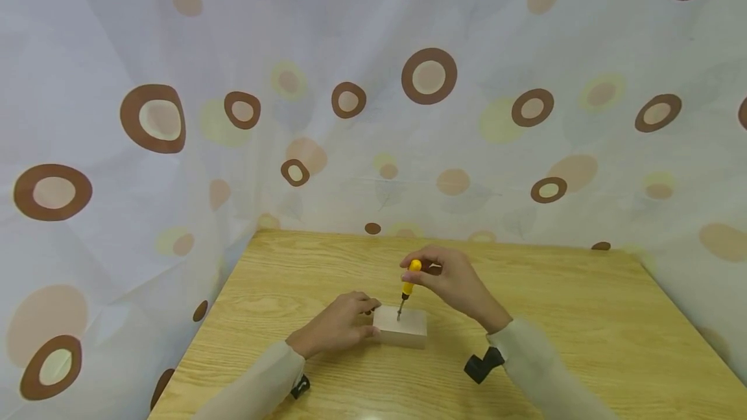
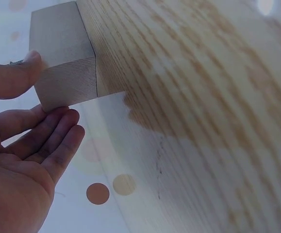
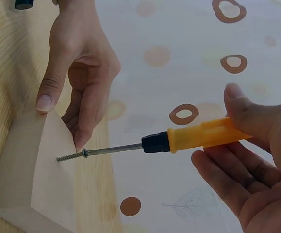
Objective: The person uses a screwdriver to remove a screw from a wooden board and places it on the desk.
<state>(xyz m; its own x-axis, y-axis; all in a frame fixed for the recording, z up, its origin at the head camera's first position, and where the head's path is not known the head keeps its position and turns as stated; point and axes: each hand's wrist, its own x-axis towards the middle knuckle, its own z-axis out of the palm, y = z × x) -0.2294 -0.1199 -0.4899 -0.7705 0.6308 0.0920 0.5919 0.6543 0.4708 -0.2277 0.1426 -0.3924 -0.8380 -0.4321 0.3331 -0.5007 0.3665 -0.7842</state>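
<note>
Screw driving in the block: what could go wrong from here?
1. Slip: the tip of the yellow-handled, steel-shafted screwdriver is at the head of the thin metal screw; it could skid off toward the nearby left hand.
2. Tilt: much of the screw's thread stands out of the pale rectangular wooden block and no hand steadies it, so it might lean or topple.
3. Twist: the left hand holds the block at one end only, so it may turn.

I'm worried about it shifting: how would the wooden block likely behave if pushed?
The wooden block would probably slide rather than roll, since its faces are flat. Wider than it is tall, it seems unlikely to tip. Its crisp edges suggest it is stiff.
</note>
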